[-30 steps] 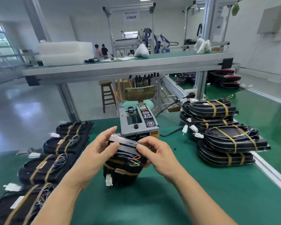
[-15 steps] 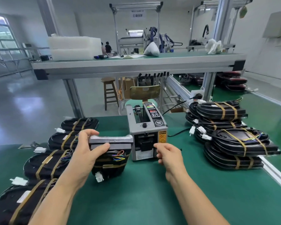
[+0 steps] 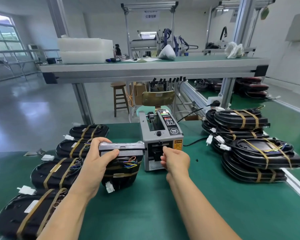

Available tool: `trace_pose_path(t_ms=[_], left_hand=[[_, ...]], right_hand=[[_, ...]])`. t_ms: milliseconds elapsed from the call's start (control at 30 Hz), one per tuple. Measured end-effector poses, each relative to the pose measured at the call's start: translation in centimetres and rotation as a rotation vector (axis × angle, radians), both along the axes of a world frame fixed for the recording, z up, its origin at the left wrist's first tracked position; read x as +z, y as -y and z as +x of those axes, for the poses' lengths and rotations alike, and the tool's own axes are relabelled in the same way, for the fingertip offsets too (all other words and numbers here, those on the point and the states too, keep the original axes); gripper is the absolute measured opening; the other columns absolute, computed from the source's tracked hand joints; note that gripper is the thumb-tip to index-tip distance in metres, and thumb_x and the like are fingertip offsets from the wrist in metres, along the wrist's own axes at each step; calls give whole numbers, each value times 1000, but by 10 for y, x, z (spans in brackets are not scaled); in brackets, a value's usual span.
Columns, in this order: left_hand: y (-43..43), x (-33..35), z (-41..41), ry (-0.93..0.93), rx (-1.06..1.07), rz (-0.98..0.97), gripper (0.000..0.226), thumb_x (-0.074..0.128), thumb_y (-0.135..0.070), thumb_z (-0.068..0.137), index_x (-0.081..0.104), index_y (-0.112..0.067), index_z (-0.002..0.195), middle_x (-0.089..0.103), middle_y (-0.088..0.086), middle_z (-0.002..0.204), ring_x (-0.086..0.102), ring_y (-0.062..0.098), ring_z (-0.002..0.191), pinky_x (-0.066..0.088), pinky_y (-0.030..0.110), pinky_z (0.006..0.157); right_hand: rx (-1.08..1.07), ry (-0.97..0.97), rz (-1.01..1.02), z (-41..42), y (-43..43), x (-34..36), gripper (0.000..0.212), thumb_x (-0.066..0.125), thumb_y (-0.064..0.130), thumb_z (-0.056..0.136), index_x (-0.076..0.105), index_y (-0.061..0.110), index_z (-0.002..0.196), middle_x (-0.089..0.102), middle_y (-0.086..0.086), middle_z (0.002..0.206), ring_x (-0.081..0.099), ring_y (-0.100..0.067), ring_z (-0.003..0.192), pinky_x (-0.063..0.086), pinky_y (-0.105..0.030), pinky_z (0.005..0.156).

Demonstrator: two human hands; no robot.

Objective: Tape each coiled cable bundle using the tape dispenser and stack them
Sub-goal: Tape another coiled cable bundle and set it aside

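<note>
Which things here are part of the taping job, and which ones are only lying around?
Job: tape dispenser; held bundle in left hand; right hand at the dispenser's outlet; row of bundles; stack of bundles.
Lying about: wooden stool; foam blocks; white cloth.

**Legible markings: tape dispenser and one sign**

I read "CAUTION" on the orange label (image 3: pixel 178 142) on the front of the tape dispenser (image 3: pixel 160 135), and "SEMI" on its round black button (image 3: pixel 174 131). The hanging sign (image 3: pixel 150 14) far behind carries Chinese characters that I cannot read reliably.

Tape dispenser (image 3: pixel 161 135) mouth partly behind the right hand (image 3: pixel 176 159).
</note>
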State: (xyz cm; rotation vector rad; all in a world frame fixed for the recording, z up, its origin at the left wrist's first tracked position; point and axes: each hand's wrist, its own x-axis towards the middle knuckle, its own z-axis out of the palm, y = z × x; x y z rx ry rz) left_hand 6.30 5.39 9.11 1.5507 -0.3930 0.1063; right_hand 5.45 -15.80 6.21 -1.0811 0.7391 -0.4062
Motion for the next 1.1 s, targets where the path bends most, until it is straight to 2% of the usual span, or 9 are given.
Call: trace_pose_path(t_ms=[133, 233, 300, 400, 467, 567, 633, 933, 1100], left_hand=[[3, 0, -1, 2, 6, -15, 24, 62, -4, 91, 55, -26, 99, 67, -14, 79, 66, 2, 75, 50, 13, 60], [9, 2, -5, 27, 21, 2, 29, 61, -5, 92, 55, -31, 103, 66, -19, 84, 66, 1, 79, 50, 13, 63], [13, 4, -8, 56, 34, 5, 36, 59, -4, 94, 57, -37, 109, 65, -21, 99, 66, 2, 91, 53, 18, 75], [16, 6, -10, 72, 56, 24, 39, 59, -6, 95, 60, -41, 111, 59, -3, 122, 59, 20, 114, 49, 38, 98], [17, 5, -10, 66, 63, 32, 31, 60, -7, 95, 63, -37, 104, 60, -1, 120, 59, 24, 113, 50, 42, 97], [19, 6, -11, 81, 71, 54, 25, 61, -8, 94, 62, -33, 99, 64, -9, 104, 64, 17, 99, 53, 23, 79], [21, 7, -10, 77, 80, 59, 25, 61, -8, 94, 62, -32, 98, 65, -13, 98, 65, 13, 92, 52, 20, 72], [21, 7, -7, 48, 112, 22, 25, 61, -6, 92, 63, -31, 97, 66, 0, 102, 67, 21, 92, 54, 28, 72], [22, 9, -9, 51, 134, 3, 27, 61, -3, 91, 64, -29, 95, 65, 3, 104, 65, 28, 98, 55, 45, 85]], right_hand=[[-41, -31, -4, 4, -3, 1, 10, 71, 9, 86, 68, 7, 77, 62, 0, 53, 53, -6, 34, 47, -19, 42], [-92, -66, -69, 8, -8, 2, 10, 68, 9, 83, 70, 10, 73, 63, 2, 50, 58, -12, 42, 50, -26, 50], [-116, -80, -110, 9, -11, 3, 11, 66, 12, 81, 69, 16, 71, 69, -1, 61, 65, -20, 61, 52, -30, 59], [-117, -89, -170, 7, -13, 1, 12, 66, 16, 80, 66, 22, 70, 74, -3, 83, 67, -24, 84, 51, -31, 72], [-111, -50, -130, 4, -14, -1, 8, 66, 15, 81, 69, 16, 74, 71, -3, 77, 63, -22, 75, 51, -33, 73], [-81, 11, -22, -3, -14, -2, 6, 67, 13, 84, 70, 10, 80, 59, 2, 56, 50, -13, 51, 45, -26, 57], [-78, 15, 18, -7, -11, -1, 9, 67, 8, 86, 68, 11, 76, 56, 3, 51, 45, -7, 40, 41, -20, 44], [-61, 9, 73, -3, -6, -2, 15, 68, 6, 88, 66, 6, 73, 59, -3, 58, 48, -7, 39, 41, -17, 38], [-70, -40, 39, 4, -6, 1, 16, 73, 11, 84, 67, 7, 70, 58, 2, 47, 48, -6, 33, 43, -19, 38]])
